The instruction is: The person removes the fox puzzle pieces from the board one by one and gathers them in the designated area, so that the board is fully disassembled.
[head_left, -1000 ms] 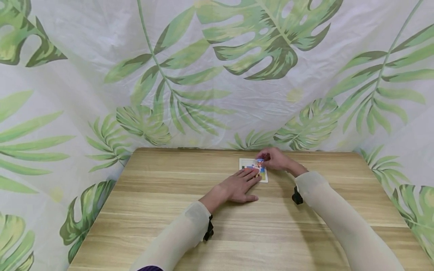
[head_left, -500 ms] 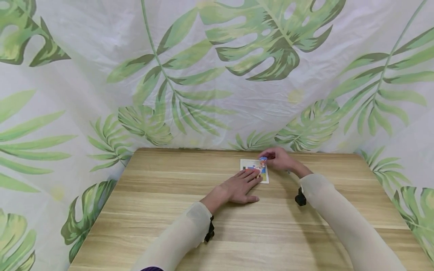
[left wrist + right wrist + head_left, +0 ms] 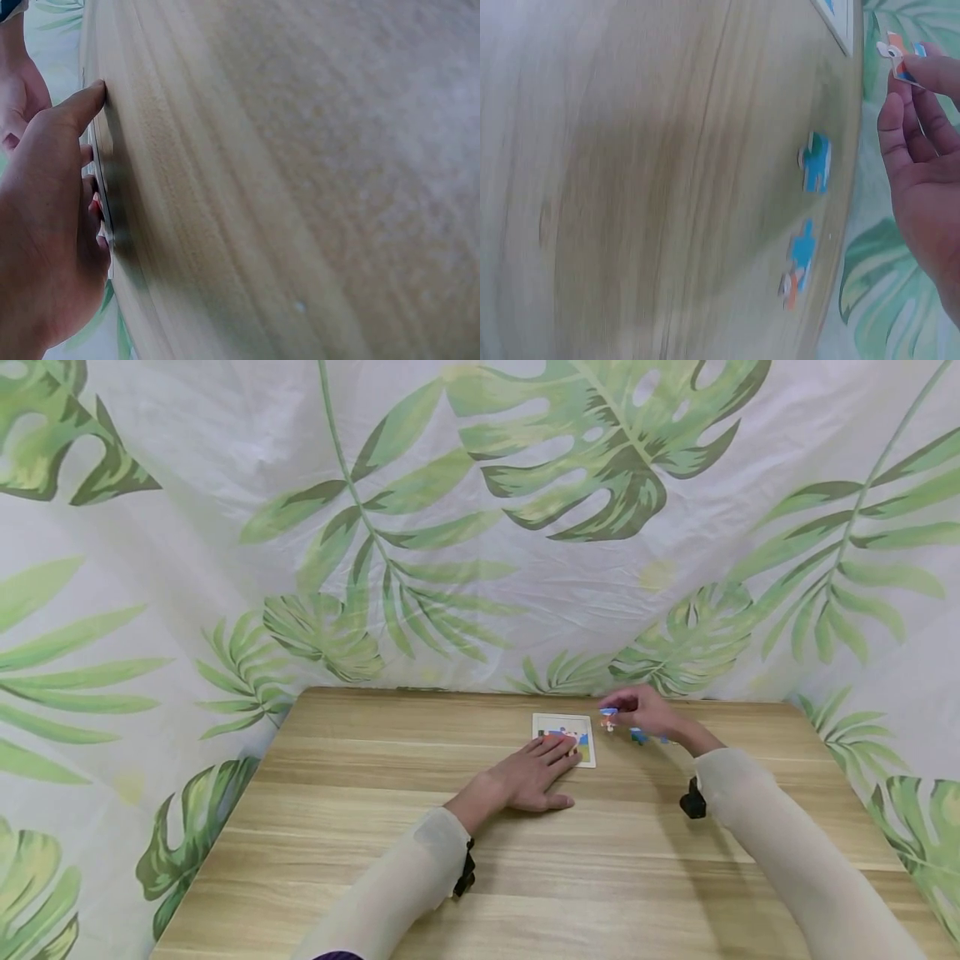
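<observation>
A small white-bordered jigsaw puzzle [image 3: 562, 717] with a colourful picture lies near the table's back edge. My left hand [image 3: 523, 777] rests on its lower left part with straight fingers, hiding some of the picture. To the right of the puzzle, my right hand [image 3: 647, 710] pinches a jigsaw piece [image 3: 608, 720] between thumb and fingers, above the tabletop. In the right wrist view this piece [image 3: 897, 56] shows orange, white and blue. Two loose jigsaw pieces lie below the right hand: a blue and green one [image 3: 817, 162] and a blue and orange one [image 3: 801, 255].
The wood-grain table [image 3: 480, 877] extends toward me and to both sides. Behind it hangs a leaf-patterned cloth [image 3: 420, 527], close to the table's back edge. Black wrist cameras sit under both sleeves.
My right hand has moved right, carrying the jigsaw piece from over the puzzle's upper right corner to beside it. Loose pieces now show under the right wrist. My left hand stays put.
</observation>
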### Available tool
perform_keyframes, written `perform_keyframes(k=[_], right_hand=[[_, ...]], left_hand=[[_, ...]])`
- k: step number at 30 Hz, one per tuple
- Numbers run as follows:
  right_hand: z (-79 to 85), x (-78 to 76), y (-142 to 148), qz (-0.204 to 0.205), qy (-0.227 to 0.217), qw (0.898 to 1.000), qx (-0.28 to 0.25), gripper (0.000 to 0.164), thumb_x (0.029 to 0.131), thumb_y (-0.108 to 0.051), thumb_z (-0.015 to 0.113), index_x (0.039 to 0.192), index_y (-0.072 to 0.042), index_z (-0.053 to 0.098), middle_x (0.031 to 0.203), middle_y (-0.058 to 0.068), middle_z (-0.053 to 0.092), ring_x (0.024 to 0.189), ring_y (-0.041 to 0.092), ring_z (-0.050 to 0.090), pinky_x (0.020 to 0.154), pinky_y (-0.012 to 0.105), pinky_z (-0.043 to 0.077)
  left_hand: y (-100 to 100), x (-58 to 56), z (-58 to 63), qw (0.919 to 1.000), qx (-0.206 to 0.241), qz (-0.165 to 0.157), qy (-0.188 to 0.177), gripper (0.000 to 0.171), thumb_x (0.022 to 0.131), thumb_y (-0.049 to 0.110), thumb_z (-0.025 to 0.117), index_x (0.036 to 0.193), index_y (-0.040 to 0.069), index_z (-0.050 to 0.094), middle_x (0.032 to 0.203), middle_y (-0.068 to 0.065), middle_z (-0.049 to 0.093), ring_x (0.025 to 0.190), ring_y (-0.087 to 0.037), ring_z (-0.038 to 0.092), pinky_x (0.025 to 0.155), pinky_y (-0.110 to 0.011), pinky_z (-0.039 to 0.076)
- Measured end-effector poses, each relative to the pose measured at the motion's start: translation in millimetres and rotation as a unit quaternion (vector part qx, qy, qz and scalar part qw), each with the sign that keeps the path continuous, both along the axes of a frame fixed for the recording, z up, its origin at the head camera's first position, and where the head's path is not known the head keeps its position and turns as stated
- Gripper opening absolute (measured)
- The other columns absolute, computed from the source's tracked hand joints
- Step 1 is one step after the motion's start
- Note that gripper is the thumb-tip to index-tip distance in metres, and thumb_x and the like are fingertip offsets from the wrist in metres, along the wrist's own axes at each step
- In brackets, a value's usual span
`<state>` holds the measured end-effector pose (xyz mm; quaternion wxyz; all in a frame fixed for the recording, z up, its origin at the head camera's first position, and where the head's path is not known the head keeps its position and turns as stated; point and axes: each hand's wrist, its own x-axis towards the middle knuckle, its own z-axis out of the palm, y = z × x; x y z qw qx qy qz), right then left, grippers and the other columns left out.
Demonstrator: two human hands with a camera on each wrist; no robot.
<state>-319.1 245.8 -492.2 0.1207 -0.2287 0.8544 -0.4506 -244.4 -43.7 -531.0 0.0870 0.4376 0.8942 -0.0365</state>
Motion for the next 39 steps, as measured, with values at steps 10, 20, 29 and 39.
perform_keyframes(k=[10, 20, 29, 39], right_hand=[[6.7, 5.3, 34.3, -0.012, -0.007, 0.999, 0.039, 0.029, 0.100, -0.004, 0.071, 0.127, 0.008, 0.072, 0.106, 0.020, 0.075, 0.077, 0.016, 0.062, 0.067, 0.028, 0.052], [10.8, 15.3, 69.3, -0.035, -0.007, 0.998, 0.043, 0.030, 0.098, -0.001, 0.072, 0.126, 0.009, 0.071, 0.109, 0.022, 0.075, 0.077, 0.017, 0.061, 0.065, 0.029, 0.052], [3.0, 20.8, 97.8, -0.053, -0.007, 0.996, 0.067, 0.028, 0.098, 0.006, 0.068, 0.126, 0.011, 0.071, 0.116, 0.026, 0.073, 0.083, 0.017, 0.059, 0.067, 0.029, 0.051], [0.1, 32.4, 119.4, -0.060, 0.007, 0.994, 0.090, 0.028, 0.095, 0.005, 0.071, 0.123, 0.010, 0.073, 0.111, 0.022, 0.072, 0.082, 0.008, 0.057, 0.068, 0.024, 0.050]], left_hand=[[0.2, 0.5, -2.7, 0.9999, 0.007, 0.004, -0.006, 0.083, 0.108, 0.066, 0.038, 0.172, 0.019, 0.015, 0.179, -0.006, 0.004, 0.165, -0.023, 0.002, 0.133, -0.043, 0.010], [-0.1, -1.3, -5.4, 0.9998, 0.019, 0.005, -0.007, 0.083, 0.108, 0.065, 0.039, 0.172, 0.019, 0.015, 0.180, -0.005, 0.004, 0.165, -0.022, 0.002, 0.133, -0.045, 0.010], [-1.0, -0.2, -5.3, 0.9996, 0.025, 0.007, -0.013, 0.082, 0.108, 0.065, 0.038, 0.172, 0.019, 0.015, 0.180, -0.005, 0.003, 0.165, -0.023, 0.002, 0.133, -0.046, 0.010], [-0.6, -0.2, -3.7, 0.9998, 0.020, 0.003, -0.009, 0.082, 0.108, 0.065, 0.038, 0.172, 0.018, 0.016, 0.179, -0.007, 0.005, 0.165, -0.024, 0.004, 0.133, -0.046, 0.012]])
